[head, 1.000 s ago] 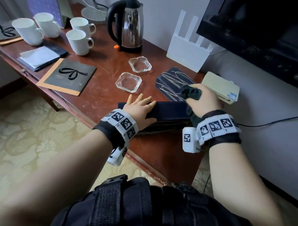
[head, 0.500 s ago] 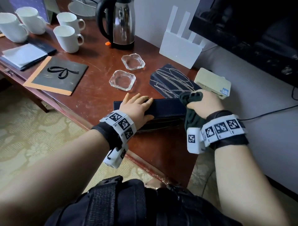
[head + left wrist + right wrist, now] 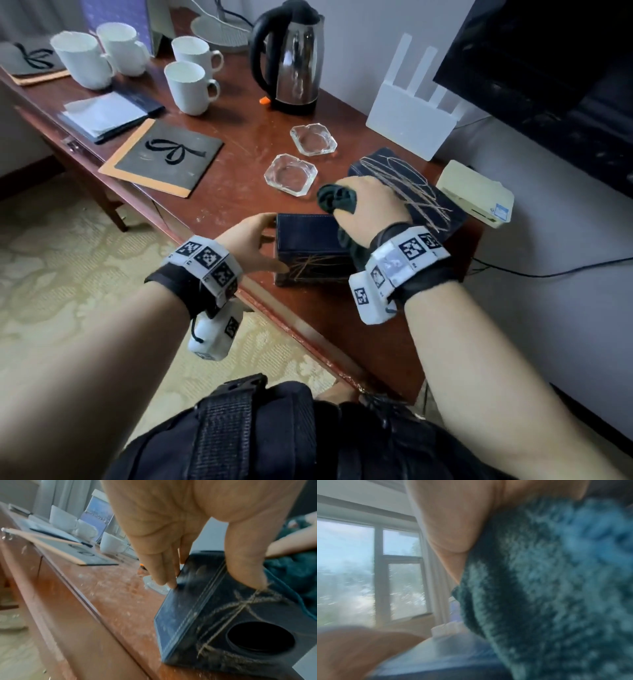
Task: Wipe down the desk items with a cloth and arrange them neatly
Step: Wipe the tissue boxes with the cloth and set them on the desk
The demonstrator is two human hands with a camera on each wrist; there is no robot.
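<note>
Left hand point(image 3: 251, 240) grips one dark box point(image 3: 308, 233) at the table point(image 3: 239, 192) edge; right hand point(image 3: 368, 212) beside it clenches one green cloth point(image 3: 337, 198) on the box top. Beyond: four mugs point(image 3: 188, 87), two glass ashtrays point(image 3: 290, 174). Left-wrist view alone shows the box's round hole point(image 3: 259, 637).

Right-wrist view blurred; cloth point(image 3: 556, 588) hides box's point(image 3: 305, 233) right end.
</note>
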